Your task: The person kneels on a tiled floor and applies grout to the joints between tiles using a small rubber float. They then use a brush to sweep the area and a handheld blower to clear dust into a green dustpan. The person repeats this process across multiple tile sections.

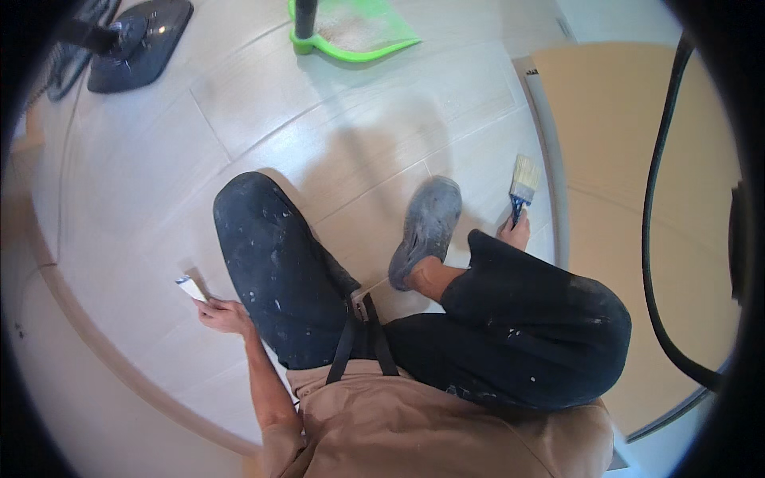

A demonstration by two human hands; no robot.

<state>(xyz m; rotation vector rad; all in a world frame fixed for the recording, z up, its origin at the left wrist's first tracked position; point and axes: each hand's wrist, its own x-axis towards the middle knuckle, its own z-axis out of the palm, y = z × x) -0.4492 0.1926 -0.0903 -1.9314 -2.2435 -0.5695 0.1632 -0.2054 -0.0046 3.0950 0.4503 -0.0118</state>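
Out at the left, my left hand is closed around a small white flat object with a blue edge, held just over the tiled floor; its exact kind is unclear. My right hand shows partly beyond my bent knee, the wrist hidden by the trouser leg. It grips the dark blue handle of a paintbrush, whose pale bristles point away from me. The brush is beside the edge of a large tan panel, over the floor.
A green dustpan with fine debris lies at the far middle. Far left stands a black flat-based device. A black cable runs down across the right side. Skirting curves along the left wall. My grey shoe rests between the hands.
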